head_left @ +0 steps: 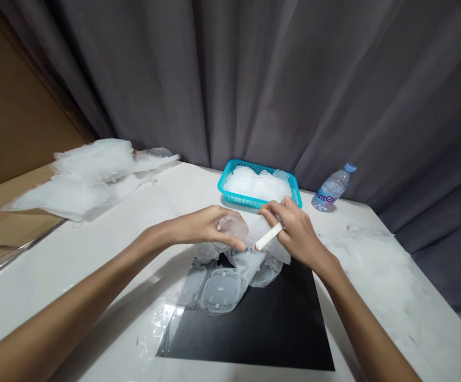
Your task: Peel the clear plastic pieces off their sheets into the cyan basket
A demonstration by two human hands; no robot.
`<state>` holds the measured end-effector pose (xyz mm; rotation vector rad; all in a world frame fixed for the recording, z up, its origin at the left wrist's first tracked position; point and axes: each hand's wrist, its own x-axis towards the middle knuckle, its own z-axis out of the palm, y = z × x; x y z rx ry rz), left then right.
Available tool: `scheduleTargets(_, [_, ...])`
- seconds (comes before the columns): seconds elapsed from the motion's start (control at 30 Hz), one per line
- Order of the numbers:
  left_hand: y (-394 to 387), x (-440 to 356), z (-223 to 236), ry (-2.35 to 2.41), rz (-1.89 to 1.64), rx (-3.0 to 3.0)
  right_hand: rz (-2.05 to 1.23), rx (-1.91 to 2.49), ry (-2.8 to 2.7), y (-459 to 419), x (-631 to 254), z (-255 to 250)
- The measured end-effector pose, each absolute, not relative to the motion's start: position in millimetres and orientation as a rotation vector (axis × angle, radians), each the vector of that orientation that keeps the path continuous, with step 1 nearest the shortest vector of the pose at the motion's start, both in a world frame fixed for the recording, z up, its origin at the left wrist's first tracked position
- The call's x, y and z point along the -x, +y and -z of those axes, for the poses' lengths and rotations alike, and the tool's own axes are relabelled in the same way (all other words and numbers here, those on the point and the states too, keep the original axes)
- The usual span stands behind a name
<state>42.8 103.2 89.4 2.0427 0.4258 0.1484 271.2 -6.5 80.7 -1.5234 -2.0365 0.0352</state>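
Observation:
My left hand (204,225) is curved around a clear, soft-looking plastic piece (235,227), with the thumb along its near side. In my right hand (297,233) is a white pen-like tool (269,236), its reddish tip pointing down and left, close to my left thumb. Below both hands, several frosted plastic lids (220,291) with rounded corners and small bumps around their rims lie on a black mat (254,337). More translucent plastic is bunched under and behind my hands, partly hidden by them.
A turquoise basket (240,199) holding white translucent pieces stands behind my hands. To its right is a water bottle (331,190) with a blue cap. Piles of filmy white plastic (83,183) lie at the left, and more translucent sheets (377,276) spread over the right side of the white table.

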Motion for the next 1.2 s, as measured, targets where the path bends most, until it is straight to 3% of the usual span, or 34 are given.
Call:
scheduleTargets(0.87, [99,-45,-90,0.437,-0.272,-2.097,-0.377,1.38,-2.159,-7,-273,-70])
scheduleTargets(1.2, [90,-57,-87,0.485,-0.377,-2.132,-0.161,1.409,-2.264,-13,-267,-73])
